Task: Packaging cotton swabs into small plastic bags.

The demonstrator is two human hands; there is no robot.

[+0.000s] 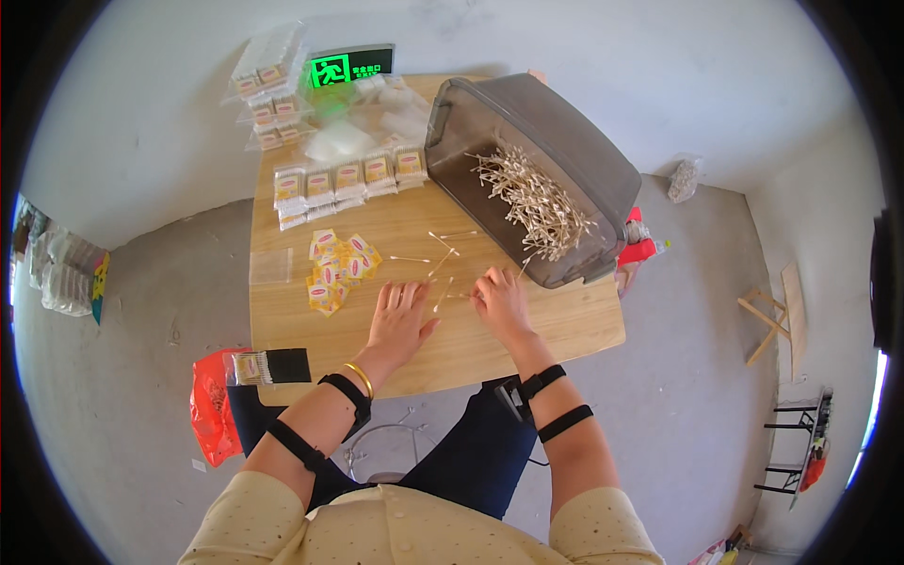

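Note:
My left hand lies palm down on the wooden table with its fingers stretched out, beside a few loose cotton swabs. Nothing shows in its grip. To its right, my right hand has its fingers bent toward the tabletop, with swab ends sticking out by the fingertips; the hand itself partly hides them. Left of my hands lies a loose pile of small yellow-and-white printed cards. A grey plastic bin rests tipped on its side at the right, its opening toward me, holding a heap of swabs.
Filled clear packs stand in a row behind the cards. More packs are stacked at the far left, near empty clear bags and a lit green sign. The wooden table ends close to my lap; a red bag hangs lower left.

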